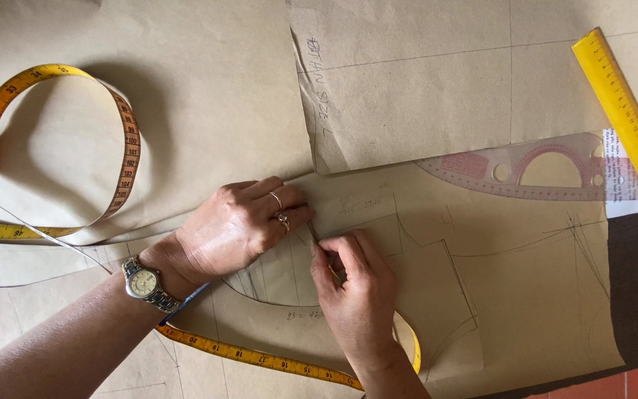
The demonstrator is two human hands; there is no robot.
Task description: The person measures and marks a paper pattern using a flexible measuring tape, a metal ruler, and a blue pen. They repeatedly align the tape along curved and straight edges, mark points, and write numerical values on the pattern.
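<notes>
My left hand (241,225) lies flat on a sheet of brown pattern paper (526,281), fingers pressing it down; it wears rings and a wristwatch (144,284). My right hand (356,292) grips a thin pencil (313,233) whose tip touches the paper just beside my left fingertips. Pencil lines, curves and notes cover this sheet. A yellow tape measure (123,140) loops at the left and runs under both my wrists along the sheet's lower edge.
A second brown paper sheet (422,89) with pencil lines overlaps at the top. A clear curved drafting ruler (526,174) lies at the right, a yellow straight ruler (625,118) slants across the top right corner. Dark surface and red floor show bottom right.
</notes>
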